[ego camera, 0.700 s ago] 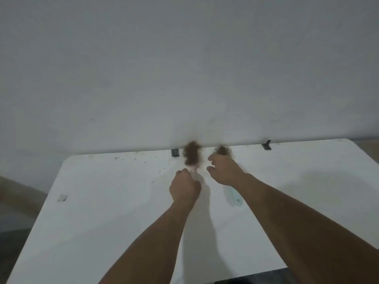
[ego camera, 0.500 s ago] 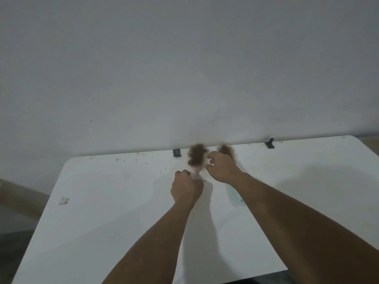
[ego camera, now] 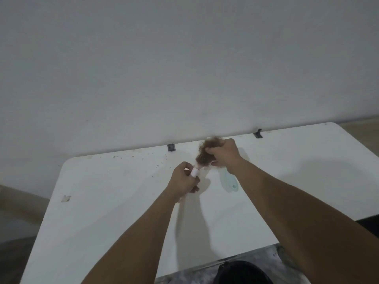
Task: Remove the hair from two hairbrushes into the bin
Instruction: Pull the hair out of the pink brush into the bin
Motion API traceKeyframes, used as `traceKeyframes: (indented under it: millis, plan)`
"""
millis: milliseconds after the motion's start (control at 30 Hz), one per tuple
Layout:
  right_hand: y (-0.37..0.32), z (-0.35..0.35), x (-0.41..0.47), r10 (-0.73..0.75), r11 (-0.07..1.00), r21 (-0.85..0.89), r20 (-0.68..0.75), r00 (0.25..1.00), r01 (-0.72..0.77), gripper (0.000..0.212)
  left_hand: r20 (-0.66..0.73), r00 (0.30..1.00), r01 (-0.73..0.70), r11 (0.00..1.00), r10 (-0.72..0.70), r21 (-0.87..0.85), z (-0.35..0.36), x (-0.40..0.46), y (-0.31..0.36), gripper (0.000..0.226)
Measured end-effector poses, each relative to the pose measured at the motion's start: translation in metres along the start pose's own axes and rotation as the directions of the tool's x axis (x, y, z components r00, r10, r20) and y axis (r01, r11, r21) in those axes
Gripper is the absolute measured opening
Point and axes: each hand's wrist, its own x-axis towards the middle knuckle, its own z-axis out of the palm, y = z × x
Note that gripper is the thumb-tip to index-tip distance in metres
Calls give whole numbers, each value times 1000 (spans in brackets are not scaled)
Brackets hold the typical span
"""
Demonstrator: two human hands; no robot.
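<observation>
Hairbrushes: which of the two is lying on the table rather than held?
The pale green plastic hairbrush lies on the white table, ungripped. The pink-and-white-handled hairbrush is held by the left hand.

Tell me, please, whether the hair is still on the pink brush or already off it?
Still on: the brown hair clump sits at the pink brush head, gripped by the right hand.

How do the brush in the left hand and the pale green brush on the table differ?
The left hand grips the pink-handled brush off the white table, its head full of brown hair. The pale green brush lies flat, unheld, partly behind the right hand. Both are handled hairbrushes.
</observation>
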Motion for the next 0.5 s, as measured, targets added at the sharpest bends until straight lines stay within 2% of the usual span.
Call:
traceKeyframes:
  millis: [67, 167, 300, 367, 500]
  plan:
    - [-1, -16, -9, 23, 997, 73, 1, 1000, -23, 65, 89, 996, -12, 1000, 9, 25, 3, -5, 4, 28]
    - [1, -46, -23, 54, 989, 131, 85, 995, -65, 75, 207, 978, -22, 998, 9, 60, 13, -11, 9, 57]
    - [9, -91, -39, 44, 993, 104, 162, 986, -61, 50, 303, 953, -14, 991, -28, 135, 39, -23, 20, 40]
    - [13, -111, -50, 35, 992, 118, 154, 987, -54, 47, 321, 946, 4, 989, -53, 150, 57, -28, 26, 30]
    - [24, -149, -71, 50, 989, 133, 97, 994, -63, 45, 365, 927, 51, 994, -84, 98, 95, -39, 35, 23]
